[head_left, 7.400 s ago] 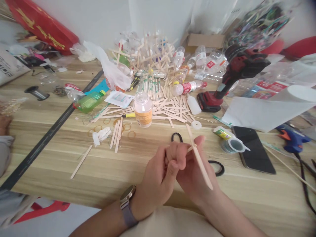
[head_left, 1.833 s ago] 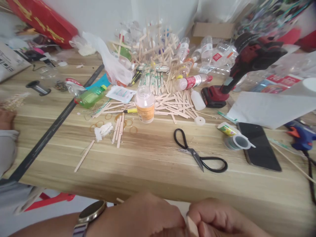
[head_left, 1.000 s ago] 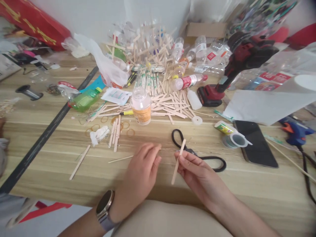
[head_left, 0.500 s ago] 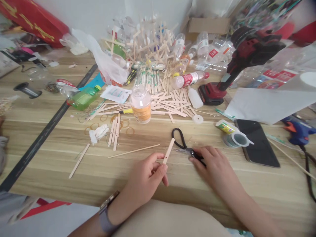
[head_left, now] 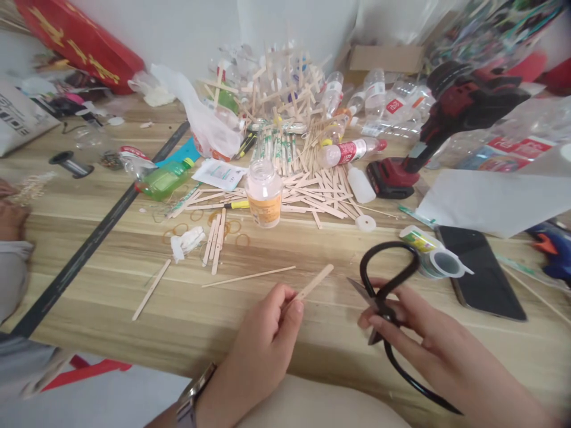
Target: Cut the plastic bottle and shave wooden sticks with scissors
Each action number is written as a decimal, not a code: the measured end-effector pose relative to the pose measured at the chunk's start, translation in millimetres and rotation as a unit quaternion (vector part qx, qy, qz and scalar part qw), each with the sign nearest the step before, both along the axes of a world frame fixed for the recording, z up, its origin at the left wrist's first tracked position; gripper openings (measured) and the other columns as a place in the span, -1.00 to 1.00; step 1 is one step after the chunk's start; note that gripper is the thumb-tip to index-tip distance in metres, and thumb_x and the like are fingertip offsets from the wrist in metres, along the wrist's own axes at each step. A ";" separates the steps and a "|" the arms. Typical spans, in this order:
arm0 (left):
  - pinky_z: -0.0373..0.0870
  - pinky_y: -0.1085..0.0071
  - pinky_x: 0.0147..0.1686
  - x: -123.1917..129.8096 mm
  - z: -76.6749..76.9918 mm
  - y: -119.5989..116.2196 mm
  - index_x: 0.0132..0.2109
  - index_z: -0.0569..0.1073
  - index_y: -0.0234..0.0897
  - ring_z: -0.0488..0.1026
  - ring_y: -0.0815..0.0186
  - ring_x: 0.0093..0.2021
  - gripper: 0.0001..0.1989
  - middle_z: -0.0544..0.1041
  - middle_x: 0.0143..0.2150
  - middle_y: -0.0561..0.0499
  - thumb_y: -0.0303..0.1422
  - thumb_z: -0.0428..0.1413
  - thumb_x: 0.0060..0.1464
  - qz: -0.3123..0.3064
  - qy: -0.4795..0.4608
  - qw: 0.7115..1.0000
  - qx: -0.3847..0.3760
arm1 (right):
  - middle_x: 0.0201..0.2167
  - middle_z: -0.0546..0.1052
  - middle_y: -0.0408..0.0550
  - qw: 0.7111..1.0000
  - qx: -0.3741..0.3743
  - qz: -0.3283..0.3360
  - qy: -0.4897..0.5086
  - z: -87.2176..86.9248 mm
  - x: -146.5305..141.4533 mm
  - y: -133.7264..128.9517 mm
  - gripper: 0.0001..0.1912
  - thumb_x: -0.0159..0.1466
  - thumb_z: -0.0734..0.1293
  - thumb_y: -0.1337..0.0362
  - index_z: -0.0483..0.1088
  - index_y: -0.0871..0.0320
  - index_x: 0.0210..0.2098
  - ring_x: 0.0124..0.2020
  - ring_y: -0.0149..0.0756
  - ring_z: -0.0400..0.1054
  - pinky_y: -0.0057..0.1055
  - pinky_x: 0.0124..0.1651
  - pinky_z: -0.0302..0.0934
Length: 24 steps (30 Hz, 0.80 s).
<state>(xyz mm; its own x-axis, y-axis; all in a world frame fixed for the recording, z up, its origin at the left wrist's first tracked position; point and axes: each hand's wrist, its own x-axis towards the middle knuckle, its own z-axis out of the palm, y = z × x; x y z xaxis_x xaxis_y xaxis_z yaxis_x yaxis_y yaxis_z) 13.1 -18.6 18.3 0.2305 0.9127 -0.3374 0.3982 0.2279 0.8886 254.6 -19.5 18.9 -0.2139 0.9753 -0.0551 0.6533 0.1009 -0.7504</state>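
Between thumb and fingers, my left hand (head_left: 272, 339) pinches a wooden craft stick (head_left: 317, 282) with a small hole in it, its free end pointing up and right. My right hand (head_left: 414, 333) grips a pair of black-handled scissors (head_left: 387, 306) near the pivot, lifted over the table with the handles spread and the blades partly apart. A thin wooden skewer (head_left: 250, 276) lies beyond my left hand. Several more craft sticks (head_left: 215, 242) lie side by side further left, near a crumpled white tissue (head_left: 187, 242). A single stick (head_left: 151, 290) rests by itself left of them.
Beyond are a clear jar (head_left: 264, 199), a pile of craft sticks (head_left: 312, 196) and plastic bottles (head_left: 350, 151). A cordless drill (head_left: 428, 131) stands at the right, behind a phone (head_left: 482, 270) and a blue glue gun (head_left: 551, 246). Another person's hand (head_left: 11, 217) shows at the left edge.
My right hand has picked the scissors up off the table, and their handles have spread. The craft stick in my left hand has tilted lower toward the right.
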 end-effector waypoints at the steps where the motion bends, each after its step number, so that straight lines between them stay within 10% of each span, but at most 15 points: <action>1: 0.15 0.42 -0.41 0.0 0.8 -1.1 -0.27 0.33 -0.22 0.25 0.35 -0.44 -0.64 0.29 -0.48 0.12 -0.07 -0.15 0.30 0.002 0.008 1.000 0.006 | -0.46 0.57 -0.16 0.999 0.024 0.022 -0.008 1.8 -5.4 -4.9 -0.80 0.32 0.26 0.13 0.29 0.05 -0.10 -0.50 -0.31 0.48 -0.47 -0.50 0.33; 12: 0.00 0.45 -0.54 1.2 7.3 -1.4 -0.38 0.33 -0.24 0.03 0.42 -0.54 -0.50 0.07 -0.56 0.17 0.13 -0.08 0.14 0.059 -0.184 0.966 -0.173 | -0.37 0.58 -0.02 0.860 0.426 0.157 -0.233 13.0 -36.8 0.3 -0.70 0.36 0.07 0.49 0.34 0.22 -0.04 -0.31 -0.23 0.45 -0.26 -0.22 0.31; 24: -0.09 0.51 -0.52 8.7 11.4 0.7 -0.42 0.16 -0.23 -0.10 0.48 -0.53 -0.56 0.04 -0.53 0.19 0.03 0.08 0.07 0.045 -0.384 0.862 -0.328 | -0.31 0.56 0.02 0.847 0.423 0.168 -0.275 11.1 -41.8 0.8 -0.62 0.30 0.10 0.52 0.32 0.30 0.06 -0.27 -0.18 0.41 -0.22 -0.18 0.22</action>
